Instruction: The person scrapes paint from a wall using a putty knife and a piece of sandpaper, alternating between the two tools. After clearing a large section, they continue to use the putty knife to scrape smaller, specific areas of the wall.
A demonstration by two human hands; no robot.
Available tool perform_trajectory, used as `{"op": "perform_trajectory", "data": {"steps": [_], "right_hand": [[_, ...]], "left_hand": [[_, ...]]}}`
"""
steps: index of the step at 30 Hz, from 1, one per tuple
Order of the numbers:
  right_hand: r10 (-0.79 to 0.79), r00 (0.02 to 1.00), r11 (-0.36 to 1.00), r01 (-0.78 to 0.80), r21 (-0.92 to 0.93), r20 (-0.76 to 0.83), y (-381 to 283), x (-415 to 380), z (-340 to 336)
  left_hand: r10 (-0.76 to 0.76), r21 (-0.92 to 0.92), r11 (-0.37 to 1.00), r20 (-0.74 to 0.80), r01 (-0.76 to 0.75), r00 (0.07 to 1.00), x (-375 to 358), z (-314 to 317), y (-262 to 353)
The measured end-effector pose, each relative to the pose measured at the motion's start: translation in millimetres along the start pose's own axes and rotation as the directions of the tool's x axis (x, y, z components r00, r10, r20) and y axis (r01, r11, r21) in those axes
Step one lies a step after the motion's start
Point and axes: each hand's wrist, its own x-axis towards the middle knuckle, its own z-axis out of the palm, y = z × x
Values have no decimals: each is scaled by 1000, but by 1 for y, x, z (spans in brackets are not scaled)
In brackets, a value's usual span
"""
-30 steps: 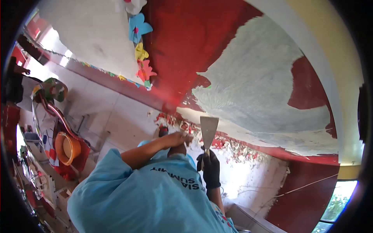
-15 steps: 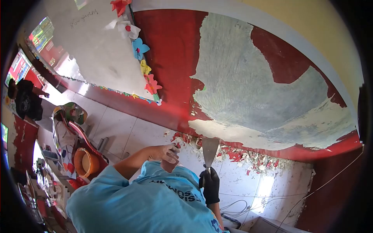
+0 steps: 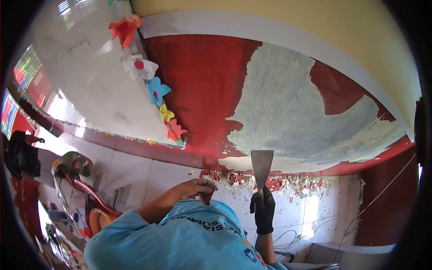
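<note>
My right hand [image 3: 264,211], in a black glove, grips the handle of a putty knife [image 3: 262,165]. The wide metal blade points up and overlaps the lower edge of the scraped wall patch [image 3: 288,103] in this view. My bare left hand [image 3: 195,189] is closed in front of my blue shirt [image 3: 180,238], its fingers curled around a small reddish-brown flat piece [image 3: 206,198], mostly hidden by them. Red paint [image 3: 193,85] still covers the wall left of the grey-white patch, with ragged edges between the two.
Paint flakes [image 3: 288,184] litter the white tiled floor [image 3: 130,173] along the wall. A whiteboard [image 3: 99,76] edged with paper flowers [image 3: 157,90] hangs at left. A loose cable [image 3: 288,238] lies at right. An orange bucket [image 3: 101,219] and a person in black [image 3: 22,155] are at left.
The view has shifted, so the wall sits lower. My right hand has moved right with the putty knife. The reddish-brown piece in my left hand now shows less.
</note>
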Motion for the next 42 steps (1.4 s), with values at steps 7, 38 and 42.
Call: {"op": "perform_trajectory", "data": {"steps": [7, 38, 42], "right_hand": [[-153, 983, 988, 152, -14, -100, -50, 50, 62], [-456, 859, 506, 467, -725, 234, -109, 111, 17], [-312, 944, 616, 286, -734, 106, -112, 97, 13]], "left_hand": [[73, 479, 877, -53, -39, 996, -9, -13, 84], [638, 31, 763, -199, -646, 744, 103, 104, 161], [685, 119, 728, -155, -675, 712, 99, 103, 164]]}}
